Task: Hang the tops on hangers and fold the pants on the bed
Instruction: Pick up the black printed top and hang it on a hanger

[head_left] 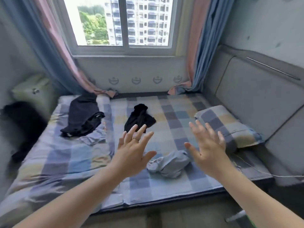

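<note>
While both hands (132,150) (208,145) hover, splayed wide, empty

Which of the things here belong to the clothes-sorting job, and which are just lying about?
Job: large dark garment, small black garment, crumpled light blue garment, all loose on the bed; left hand and right hand, both open above it.
Lying about: checked pillow, curtains, white cable.
</note>
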`<state>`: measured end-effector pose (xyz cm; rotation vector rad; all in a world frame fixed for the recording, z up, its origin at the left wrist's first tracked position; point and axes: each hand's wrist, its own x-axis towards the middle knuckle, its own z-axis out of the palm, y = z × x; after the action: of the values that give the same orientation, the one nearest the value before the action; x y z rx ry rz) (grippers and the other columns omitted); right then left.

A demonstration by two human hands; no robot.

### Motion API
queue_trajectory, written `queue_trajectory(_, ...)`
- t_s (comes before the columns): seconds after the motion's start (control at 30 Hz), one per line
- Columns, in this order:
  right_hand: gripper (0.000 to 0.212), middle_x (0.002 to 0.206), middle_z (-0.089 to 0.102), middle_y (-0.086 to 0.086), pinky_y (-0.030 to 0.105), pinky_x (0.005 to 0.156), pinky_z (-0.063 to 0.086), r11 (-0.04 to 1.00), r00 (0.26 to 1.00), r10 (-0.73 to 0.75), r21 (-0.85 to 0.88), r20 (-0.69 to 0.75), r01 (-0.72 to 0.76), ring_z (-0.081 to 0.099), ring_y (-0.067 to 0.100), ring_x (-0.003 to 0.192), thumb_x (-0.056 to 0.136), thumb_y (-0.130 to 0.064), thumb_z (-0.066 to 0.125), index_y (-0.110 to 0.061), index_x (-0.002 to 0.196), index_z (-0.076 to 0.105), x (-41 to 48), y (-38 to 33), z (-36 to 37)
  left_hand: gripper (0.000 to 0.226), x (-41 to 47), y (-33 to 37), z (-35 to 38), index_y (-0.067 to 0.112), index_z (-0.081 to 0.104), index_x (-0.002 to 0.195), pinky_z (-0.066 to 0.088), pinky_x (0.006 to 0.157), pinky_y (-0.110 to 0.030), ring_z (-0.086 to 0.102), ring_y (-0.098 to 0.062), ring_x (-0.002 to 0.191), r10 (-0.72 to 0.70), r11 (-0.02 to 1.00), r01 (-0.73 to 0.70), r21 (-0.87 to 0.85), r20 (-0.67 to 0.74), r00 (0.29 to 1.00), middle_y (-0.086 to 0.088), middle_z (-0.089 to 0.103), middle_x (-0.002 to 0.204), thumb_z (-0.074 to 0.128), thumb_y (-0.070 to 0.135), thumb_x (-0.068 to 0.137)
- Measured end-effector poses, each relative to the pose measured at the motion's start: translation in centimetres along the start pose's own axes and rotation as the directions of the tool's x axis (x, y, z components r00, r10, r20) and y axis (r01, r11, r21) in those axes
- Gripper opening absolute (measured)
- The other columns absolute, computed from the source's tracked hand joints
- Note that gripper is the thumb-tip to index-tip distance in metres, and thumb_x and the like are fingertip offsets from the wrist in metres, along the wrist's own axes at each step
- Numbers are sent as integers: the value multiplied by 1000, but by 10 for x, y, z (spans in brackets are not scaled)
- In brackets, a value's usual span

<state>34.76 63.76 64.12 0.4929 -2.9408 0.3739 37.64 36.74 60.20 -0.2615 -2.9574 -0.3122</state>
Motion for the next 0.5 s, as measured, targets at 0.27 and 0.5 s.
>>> queue_trajectory(0.27, 64, 167, 9, -13, 45, 121, -6, 984, 973, -135, 144, 185, 109, -1, 14, 154, 100, -63, 27, -41, 158, 10, 133, -27, 81, 67, 55, -91, 49, 40, 16, 157, 1, 121, -44, -8, -17, 153, -292, 953, 302, -37, 161, 943, 8, 6, 168, 30, 67, 97)
queue_trajectory(0.5, 64, 168, 3, -14, 43, 121, -4, 966, 893, -248, 168, 375, 198, -3, 13, 154, 101, -58, 29, -41, 158, 6, 229, -62, 156, 63, 77, -162, 78, 35, 23, 156, 8, 121, -45, 2, -21, 154, -491, 855, 517, -47, 250, 834, 3, 14, 167, 38, 58, 100)
